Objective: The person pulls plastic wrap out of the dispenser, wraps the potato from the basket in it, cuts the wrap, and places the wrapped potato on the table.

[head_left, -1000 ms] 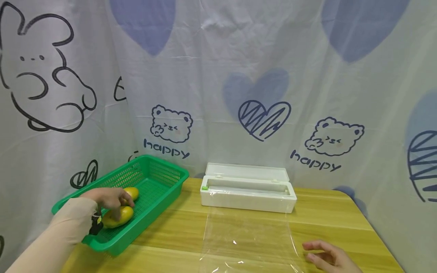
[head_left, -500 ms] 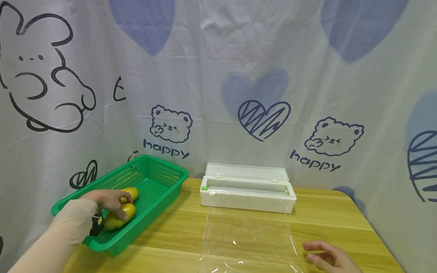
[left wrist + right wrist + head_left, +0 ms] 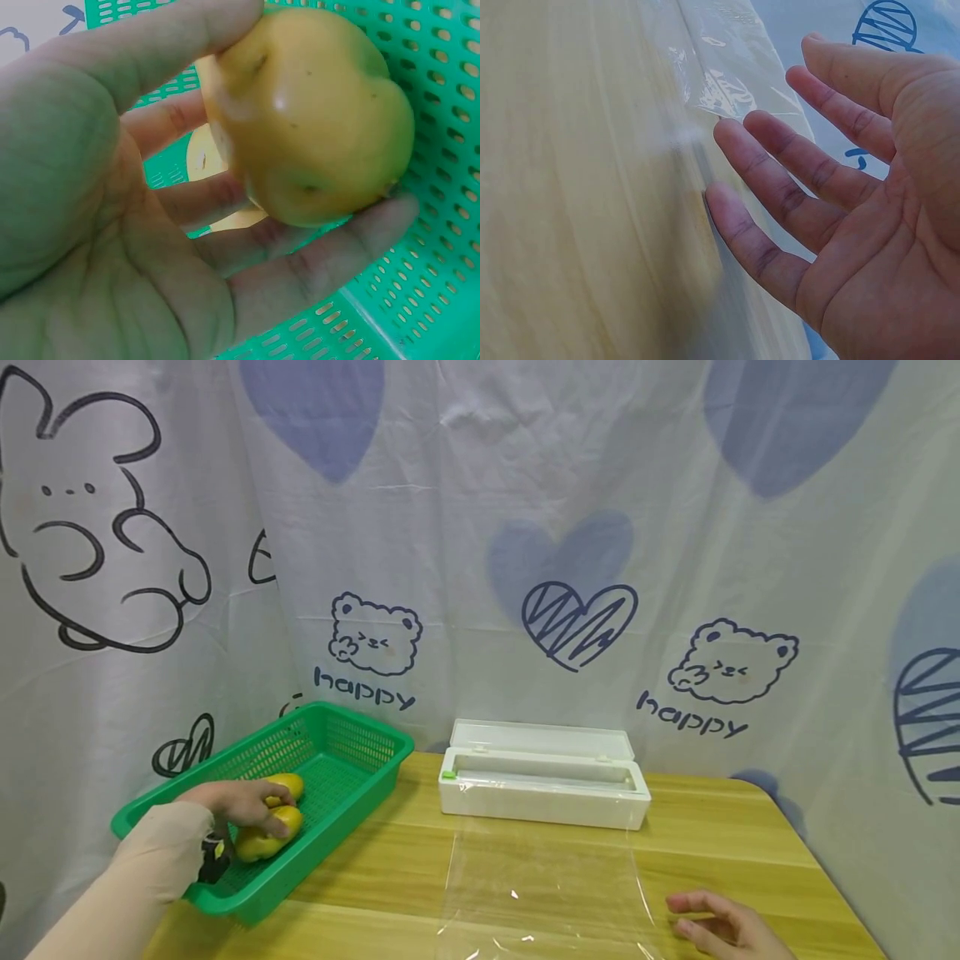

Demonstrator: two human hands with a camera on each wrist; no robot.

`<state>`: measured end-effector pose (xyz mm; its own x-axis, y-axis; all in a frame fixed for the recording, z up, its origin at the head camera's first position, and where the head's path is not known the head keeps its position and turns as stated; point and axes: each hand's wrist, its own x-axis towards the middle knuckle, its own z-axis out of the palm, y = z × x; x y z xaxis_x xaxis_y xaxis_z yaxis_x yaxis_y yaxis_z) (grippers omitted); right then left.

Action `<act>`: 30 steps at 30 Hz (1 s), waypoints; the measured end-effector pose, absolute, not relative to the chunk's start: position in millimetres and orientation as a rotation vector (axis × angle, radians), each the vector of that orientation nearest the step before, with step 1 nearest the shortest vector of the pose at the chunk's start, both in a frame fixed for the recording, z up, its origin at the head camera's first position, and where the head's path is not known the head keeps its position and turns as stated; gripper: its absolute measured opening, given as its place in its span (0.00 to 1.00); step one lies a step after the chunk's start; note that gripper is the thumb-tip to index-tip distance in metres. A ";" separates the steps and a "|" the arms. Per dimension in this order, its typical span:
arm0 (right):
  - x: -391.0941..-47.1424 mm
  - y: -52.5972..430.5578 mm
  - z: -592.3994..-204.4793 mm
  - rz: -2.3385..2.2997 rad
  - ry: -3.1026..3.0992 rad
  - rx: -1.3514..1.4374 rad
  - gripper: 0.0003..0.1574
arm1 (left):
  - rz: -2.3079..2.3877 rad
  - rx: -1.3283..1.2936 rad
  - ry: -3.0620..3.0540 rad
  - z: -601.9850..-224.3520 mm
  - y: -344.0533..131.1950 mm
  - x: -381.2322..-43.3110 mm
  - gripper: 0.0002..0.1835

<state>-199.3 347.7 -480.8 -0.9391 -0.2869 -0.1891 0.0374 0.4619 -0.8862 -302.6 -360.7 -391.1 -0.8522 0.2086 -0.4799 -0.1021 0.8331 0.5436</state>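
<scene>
In the green basket (image 3: 337,802), my left hand (image 3: 238,802) grips a yellow mango (image 3: 264,839). The left wrist view shows the thumb along one side of this mango (image 3: 307,120) and the fingers curled beneath and behind it. A second mango (image 3: 288,787) lies just beyond, partly hidden by the hand. My right hand (image 3: 723,922) is at the table's front right with relaxed, slightly bent fingers, holding nothing. Beside it, a sheet of clear cling film (image 3: 547,885) stretches over the table from a white dispenser box (image 3: 543,802). The right wrist view has the fingertips close to the film (image 3: 727,90).
The dispenser's lid (image 3: 543,739) stands raised at the back, and a small green piece (image 3: 449,774) sits at its left end. A printed curtain (image 3: 480,568) hangs behind and beside the wooden table (image 3: 735,827).
The left fingers have closed around the nearer mango, which has shifted slightly to the right and tipped up within the basket. The right hand has stayed in place.
</scene>
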 end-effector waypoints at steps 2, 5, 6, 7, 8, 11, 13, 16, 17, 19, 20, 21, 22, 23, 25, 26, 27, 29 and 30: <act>-199.4 347.8 -480.8 -1.471 2.399 -0.213 0.33 | 0.806 0.068 2.469 -391.0 -361.0 -302.7 0.32; -199.9 347.5 -481.1 -1.466 2.404 -0.209 0.33 | 0.846 0.084 2.484 -388.4 -362.0 -303.1 0.34; -200.2 347.3 -481.1 -1.461 2.409 -0.207 0.33 | 0.868 0.092 2.490 -386.9 -362.3 -303.0 0.35; -200.3 347.3 -481.2 -1.458 2.411 -0.206 0.33 | 0.889 0.105 2.497 -385.5 -362.7 -303.0 0.35; -200.4 347.3 -481.1 -1.454 2.413 -0.206 0.33 | 0.911 0.118 2.507 -384.2 -363.3 -302.7 0.36; -200.4 347.6 -480.9 -1.457 2.408 -0.217 0.32 | 0.989 0.162 2.526 -380.0 -363.8 -300.7 0.36; -200.2 348.2 -481.0 -1.464 2.396 -0.232 0.33 | 1.021 0.202 2.538 -377.8 -363.7 -299.1 0.35; -200.0 349.0 -481.6 -1.477 2.376 -0.240 0.33 | 1.058 0.254 2.558 -375.0 -362.0 -296.7 0.36; -200.0 348.9 -481.8 -1.480 2.369 -0.231 0.33 | 1.073 0.265 2.562 -374.2 -361.1 -296.1 0.36; -200.0 348.8 -482.4 -1.490 2.358 -0.214 0.34 | 1.098 0.286 2.575 -372.7 -359.2 -294.7 0.36; -200.0 348.7 -482.7 -1.494 2.354 -0.212 0.34 | 1.113 0.288 2.582 -371.6 -357.7 -293.8 0.36; -200.0 348.7 -483.0 -1.499 2.351 -0.211 0.34 | 1.128 0.285 2.591 -370.2 -356.0 -292.8 0.35; -200.1 348.6 -483.3 -1.502 2.351 -0.210 0.34 | 1.142 0.287 2.600 -368.9 -354.2 -291.8 0.35; -199.9 348.6 -483.7 -1.509 2.346 -0.212 0.34 | 1.158 0.299 2.609 -367.8 -352.3 -290.9 0.34; -199.6 348.8 -484.2 -1.513 2.345 -0.217 0.34 | 1.199 0.317 2.621 -364.9 -347.4 -288.3 0.33; -199.4 348.8 -484.3 -1.512 2.345 -0.212 0.34 | 1.217 0.319 2.628 -363.2 -344.8 -287.2 0.32; -199.2 348.8 -484.6 -1.511 2.345 -0.209 0.34 | 1.230 0.326 2.636 -361.5 -342.2 -286.1 0.32; -199.4 348.9 -485.1 -1.511 2.345 -0.200 0.35 | 1.259 0.347 2.647 -358.2 -336.9 -284.1 0.31; -199.4 348.8 -485.2 -1.505 2.350 -0.195 0.35 | 1.270 0.349 2.651 -356.4 -334.1 -283.0 0.31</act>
